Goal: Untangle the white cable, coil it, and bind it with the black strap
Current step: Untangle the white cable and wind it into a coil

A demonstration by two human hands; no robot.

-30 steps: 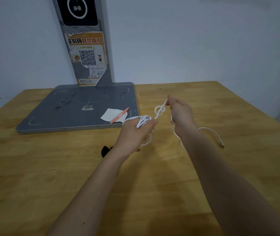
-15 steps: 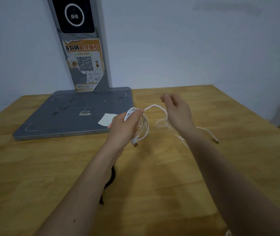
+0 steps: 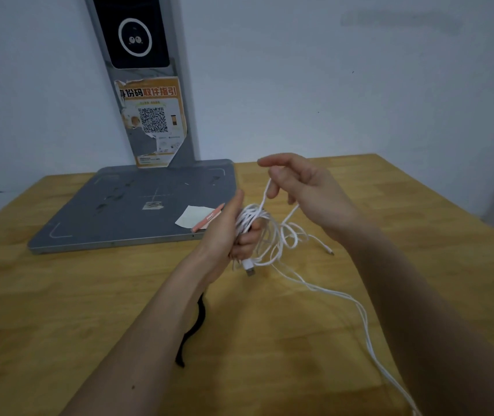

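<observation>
left hand [image 3: 230, 232] grips looped white cable [image 3: 272, 235] | right hand [image 3: 305, 190] pinches strand

The right hand [image 3: 305, 190] has risen, drawing a white cable [image 3: 269, 232] strand up from the left hand's [image 3: 230, 232] bundle.

On the wooden table [image 3: 59, 295]: one white cable [image 3: 272, 235], one black strap [image 3: 193, 331], one grey base plate [image 3: 137, 205], one orange pen [image 3: 208, 219], one paper slip [image 3: 193, 214]; two hands.
</observation>
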